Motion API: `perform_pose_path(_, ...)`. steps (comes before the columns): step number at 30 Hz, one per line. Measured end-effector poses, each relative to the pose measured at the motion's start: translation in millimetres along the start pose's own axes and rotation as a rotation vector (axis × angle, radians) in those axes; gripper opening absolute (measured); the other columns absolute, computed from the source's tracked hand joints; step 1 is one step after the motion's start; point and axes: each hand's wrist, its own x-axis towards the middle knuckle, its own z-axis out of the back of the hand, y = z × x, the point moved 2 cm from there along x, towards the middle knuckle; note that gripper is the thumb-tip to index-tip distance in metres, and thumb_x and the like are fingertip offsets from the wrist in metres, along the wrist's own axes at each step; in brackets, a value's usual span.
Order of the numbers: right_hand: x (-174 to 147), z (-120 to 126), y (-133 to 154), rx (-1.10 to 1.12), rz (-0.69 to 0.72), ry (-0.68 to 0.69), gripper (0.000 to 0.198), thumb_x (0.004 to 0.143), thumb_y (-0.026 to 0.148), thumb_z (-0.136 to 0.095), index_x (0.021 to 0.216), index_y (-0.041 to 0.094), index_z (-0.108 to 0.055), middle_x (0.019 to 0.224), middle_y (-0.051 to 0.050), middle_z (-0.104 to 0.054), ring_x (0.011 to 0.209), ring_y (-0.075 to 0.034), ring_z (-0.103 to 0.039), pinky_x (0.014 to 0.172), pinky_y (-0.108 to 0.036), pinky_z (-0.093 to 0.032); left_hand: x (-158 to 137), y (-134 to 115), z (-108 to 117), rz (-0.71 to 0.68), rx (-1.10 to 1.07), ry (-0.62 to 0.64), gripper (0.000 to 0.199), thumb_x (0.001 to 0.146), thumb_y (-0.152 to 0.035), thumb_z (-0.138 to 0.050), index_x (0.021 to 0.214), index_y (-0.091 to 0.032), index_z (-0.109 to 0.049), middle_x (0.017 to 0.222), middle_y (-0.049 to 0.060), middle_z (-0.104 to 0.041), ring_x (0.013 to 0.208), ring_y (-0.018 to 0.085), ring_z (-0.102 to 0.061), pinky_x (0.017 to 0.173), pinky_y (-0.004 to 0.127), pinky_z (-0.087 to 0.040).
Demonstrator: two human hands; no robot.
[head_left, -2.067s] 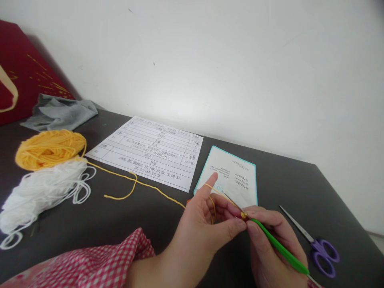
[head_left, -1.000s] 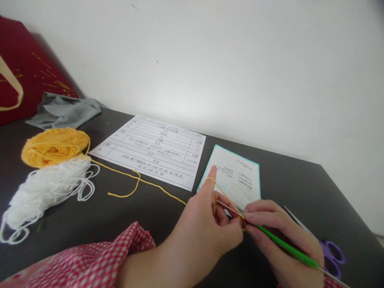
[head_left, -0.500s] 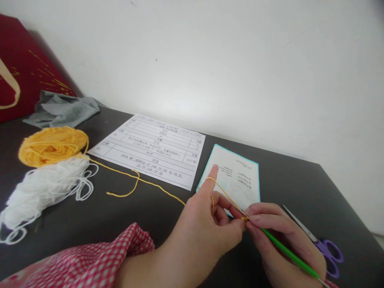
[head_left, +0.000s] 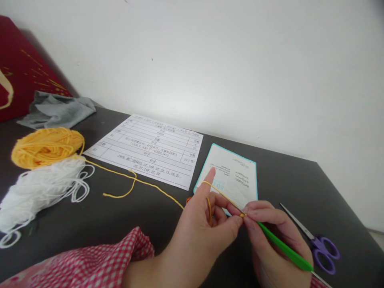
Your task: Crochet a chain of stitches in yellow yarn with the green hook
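Between thumb and fingers, my left hand (head_left: 201, 224) pinches a small yellow crochet piece (head_left: 242, 215). Its index finger points up, with yellow yarn (head_left: 220, 193) looped over it and stretched down to the piece. My right hand (head_left: 276, 240) is closed around a crochet hook (head_left: 285, 248) with a green handle; the hook's metal tip lies at the stitches, close to the left fingertips. Most of the piece is hidden by the fingers. The working strand (head_left: 156, 187) runs from a yellow yarn ball (head_left: 48, 147) across the dark table to my left hand.
A white yarn skein (head_left: 42, 192) lies in front of the yellow ball. Behind my hands are a printed sheet (head_left: 144, 152) and a blue-edged card (head_left: 231, 172). Purple-handled scissors (head_left: 325, 254) rest at the right. A grey cloth (head_left: 57, 110) and red bag (head_left: 27, 72) stand back left.
The whole view has shifted slightly, with objects sitting a little further left. Both hands keep their grips; the hook has turned slightly, and the left index finger sits a little lower.
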Motion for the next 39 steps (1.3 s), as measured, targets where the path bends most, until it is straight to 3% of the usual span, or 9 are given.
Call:
perform_pose_path(5, -0.4, -0.4, 0.0, 0.037, -0.012, 0.031, 0.017, 0.085, 0.009, -0.071, 0.089, 0.025, -0.073, 0.09, 0.0, -0.068, 0.083, -0.01, -0.068, 0.075, -0.015, -0.057, -1.3, 4.3, -1.4, -0.019, -0.055, -0.023, 0.101, 0.065, -0.019, -0.078, 0.155, -0.016, -0.03, 0.071, -0.005, -0.063, 0.053, 0.005, -0.047, 0.052, 0.018, -0.036)
perform_pose_path(11, -2.2, -1.9, 5.9, 0.016, 0.018, 0.08, 0.016, 0.087, 0.01, -0.07, 0.092, 0.025, -0.072, 0.092, 0.001, -0.067, 0.083, -0.008, -0.066, 0.075, -0.011, -0.055, -2.4, 12.2, -3.3, -0.074, -0.035, -0.079, 0.09, 0.067, -0.014, -0.071, 0.151, -0.017, -0.037, 0.071, -0.005, -0.063, 0.056, 0.006, -0.051, 0.053, 0.019, -0.037)
perform_pose_path(14, -3.5, 1.3, 11.7, -0.032, 0.043, 0.159, 0.012, 0.094, 0.02, -0.065, 0.101, 0.026, -0.072, 0.099, -0.001, -0.067, 0.09, -0.011, -0.066, 0.079, -0.014, -0.055, -1.0, 13.5, -1.0, -0.097, -0.034, -0.068, 0.087, 0.068, -0.011, -0.068, 0.149, -0.019, -0.04, 0.074, -0.004, -0.063, 0.057, 0.006, -0.051, 0.053, 0.019, -0.037)
perform_pose_path(17, -1.3, 8.1, 16.9, -0.125, 0.063, 0.241, 0.021, 0.1, 0.032, -0.056, 0.114, 0.028, -0.072, 0.105, -0.003, -0.068, 0.093, -0.016, -0.066, 0.08, -0.022, -0.057, 0.6, 11.6, 1.5, -0.133, -0.074, -0.074, 0.084, 0.066, -0.01, -0.068, 0.147, -0.019, -0.044, 0.073, -0.005, -0.062, 0.059, 0.006, -0.053, 0.055, 0.018, -0.039)
perform_pose_path(21, 3.9, 17.5, 18.9, -0.21, 0.165, 0.369, 0.031, 0.101, 0.037, -0.053, 0.126, 0.028, -0.068, 0.111, -0.005, -0.069, 0.099, -0.019, -0.067, 0.082, -0.025, -0.057, -0.3, 6.8, 0.5, -0.151, -0.11, -0.09, 0.087, 0.066, -0.007, -0.067, 0.149, -0.019, -0.04, 0.073, -0.005, -0.062, 0.063, 0.007, -0.055, 0.06, 0.018, -0.043)
perform_pose_path(24, 3.6, 19.6, 18.2, -0.2, 0.195, 0.389, 0.033, 0.1, 0.039, -0.055, 0.128, 0.026, -0.068, 0.114, -0.005, -0.071, 0.104, -0.02, -0.066, 0.089, -0.025, -0.056, -2.0, 4.4, -1.2, -0.13, -0.13, -0.087, 0.096, 0.066, -0.008, -0.068, 0.154, -0.019, -0.031, 0.072, -0.006, -0.061, 0.057, 0.005, -0.051, 0.056, 0.016, -0.039)
perform_pose_path(27, 1.2, 16.2, 17.4, -0.134, 0.137, 0.293, 0.029, 0.099, 0.039, -0.058, 0.123, 0.029, -0.071, 0.11, -0.004, -0.073, 0.1, -0.019, -0.067, 0.085, -0.025, -0.056, -2.9, 3.0, -1.5, -0.088, -0.13, -0.071, 0.102, 0.067, -0.008, -0.069, 0.157, -0.021, -0.023, 0.073, -0.007, -0.061, 0.051, 0.002, -0.045, 0.052, 0.016, -0.035)
perform_pose_path(30, 1.9, 10.6, 14.8, 0.001, 0.055, 0.219, 0.024, 0.097, 0.035, -0.062, 0.116, 0.027, -0.074, 0.103, -0.004, -0.073, 0.092, -0.018, -0.068, 0.08, -0.025, -0.057, -3.6, -1.9, -1.2, -0.083, -0.129, -0.067, 0.099, 0.069, -0.008, -0.069, 0.156, -0.021, -0.025, 0.074, -0.007, -0.06, 0.05, 0.002, -0.045, 0.053, 0.016, -0.035)
perform_pose_path(39, 20.8, 4.6, 8.8, 0.286, -0.248, 0.199, 0.034, 0.095, 0.048, -0.06, 0.095, 0.022, -0.081, 0.07, -0.008, -0.076, 0.062, -0.018, -0.071, 0.06, -0.027, -0.06, -5.5, -11.1, -2.4, -0.111, -0.053, -0.106, 0.089, 0.072, -0.006, -0.069, 0.152, -0.023, -0.034, 0.077, -0.007, -0.057, 0.053, 0.001, -0.046, 0.053, 0.015, -0.035)
